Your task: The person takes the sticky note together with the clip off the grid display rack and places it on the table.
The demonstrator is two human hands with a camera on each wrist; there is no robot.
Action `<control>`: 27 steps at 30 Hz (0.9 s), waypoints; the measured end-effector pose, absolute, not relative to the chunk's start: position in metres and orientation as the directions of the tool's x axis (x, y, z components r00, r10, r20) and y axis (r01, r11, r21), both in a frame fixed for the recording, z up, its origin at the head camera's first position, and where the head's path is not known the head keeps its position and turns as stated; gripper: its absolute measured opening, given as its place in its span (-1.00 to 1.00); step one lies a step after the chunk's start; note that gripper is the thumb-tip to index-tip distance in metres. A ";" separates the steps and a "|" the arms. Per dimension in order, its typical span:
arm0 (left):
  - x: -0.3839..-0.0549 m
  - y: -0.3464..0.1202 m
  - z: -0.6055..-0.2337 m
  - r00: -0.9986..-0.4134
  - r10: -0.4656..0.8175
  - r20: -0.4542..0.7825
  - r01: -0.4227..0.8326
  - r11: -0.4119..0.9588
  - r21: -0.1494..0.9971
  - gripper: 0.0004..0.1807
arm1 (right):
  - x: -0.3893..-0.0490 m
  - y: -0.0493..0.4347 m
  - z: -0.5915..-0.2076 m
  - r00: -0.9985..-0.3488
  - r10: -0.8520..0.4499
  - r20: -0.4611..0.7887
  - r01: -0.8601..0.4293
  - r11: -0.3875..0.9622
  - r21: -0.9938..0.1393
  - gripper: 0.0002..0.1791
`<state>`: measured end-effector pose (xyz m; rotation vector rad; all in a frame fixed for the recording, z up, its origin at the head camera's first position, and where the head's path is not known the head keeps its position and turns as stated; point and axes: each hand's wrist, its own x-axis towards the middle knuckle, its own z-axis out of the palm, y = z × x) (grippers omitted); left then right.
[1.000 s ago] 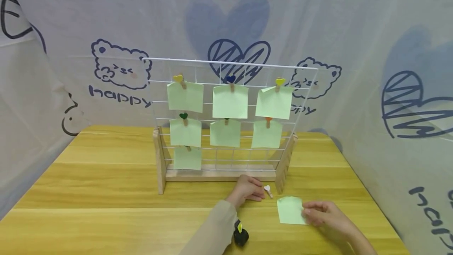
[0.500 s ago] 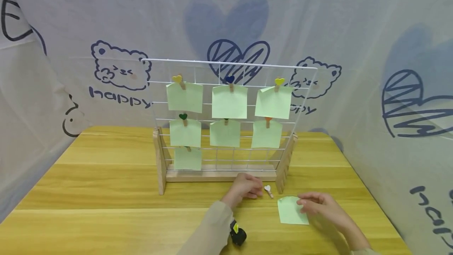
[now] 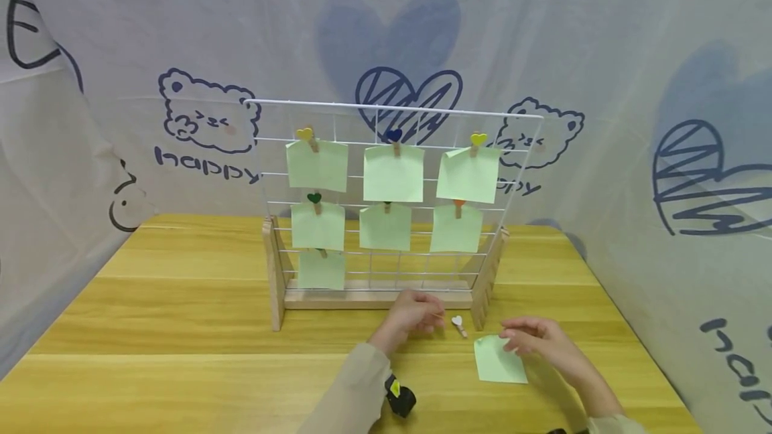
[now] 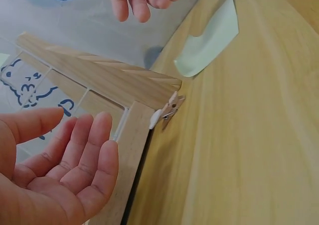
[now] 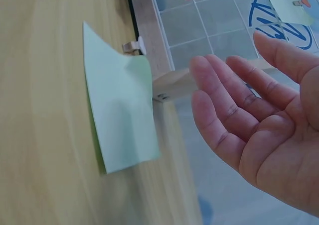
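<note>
A pale green sticky note (image 3: 500,364) lies on the table at the front right, its edge curling up in the right wrist view. Over its upper right corner hovers my right hand (image 3: 539,343), fingers loosely bent and holding nothing. Just left of the note is a small wooden clothespin (image 3: 460,327) with a white heart, lying by the stand's right foot. My left hand (image 3: 416,313) is to the left of that clothespin, in front of the stand's base; its palm (image 4: 65,185) shows bare in the left wrist view, fingers relaxed.
A white wire grid (image 3: 398,109) stands in a wooden base (image 3: 374,300), with several green notes (image 3: 393,174) clipped on by heart clothespins. The bottom row has one note (image 3: 322,270) at left. A black wrist camera (image 3: 401,399) sits at my left sleeve.
My right hand has let go of the note's right edge and moved up and left over it. My left hand has drawn slightly left, away from the white-heart clothespin.
</note>
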<state>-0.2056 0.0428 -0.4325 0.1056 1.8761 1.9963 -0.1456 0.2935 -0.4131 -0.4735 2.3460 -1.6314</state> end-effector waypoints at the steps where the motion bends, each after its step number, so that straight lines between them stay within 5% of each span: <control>1: -0.206 0.042 -0.432 -0.919 0.337 -0.206 -0.226 -0.022 0.974 -0.83 | -0.146 0.292 -0.413 -0.918 -0.398 -0.009 -0.130 0.321 -0.938 -0.57; 27: -0.200 0.011 -0.415 -0.951 0.303 -0.069 -0.114 -0.132 0.985 -0.72 | -0.160 0.262 -0.408 -0.895 -0.434 0.102 -0.219 0.229 -0.949 -0.62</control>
